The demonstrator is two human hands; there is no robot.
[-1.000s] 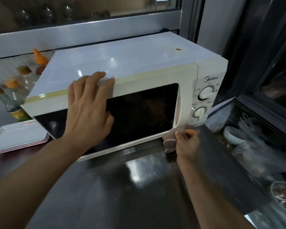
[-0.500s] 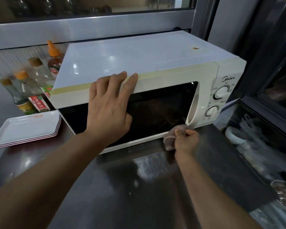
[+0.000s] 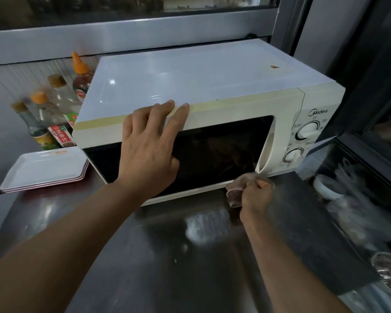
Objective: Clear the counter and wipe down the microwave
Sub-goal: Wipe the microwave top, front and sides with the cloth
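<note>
A cream-white microwave (image 3: 190,82) with a dark glass door stands on the dark steel counter (image 3: 167,256). My left hand (image 3: 149,150) lies flat against the door, its straight fingers reaching over the top front edge. My right hand (image 3: 255,195) grips a small pinkish cloth (image 3: 237,188) and holds it against the door's lower right corner, just under the door handle. Two white dials sit on the control panel (image 3: 303,136) at the right.
Several sauce bottles (image 3: 54,109) with orange and brown caps stand behind the microwave's left side. A stack of white trays (image 3: 45,170) lies on the counter at the left. At the right, below the counter, sit a white bowl (image 3: 327,186) and plastic-wrapped items.
The view has shifted, so the microwave sits further right and the bottles show more. My left hand stays on the door; my right hand keeps the cloth at the lower right corner.
</note>
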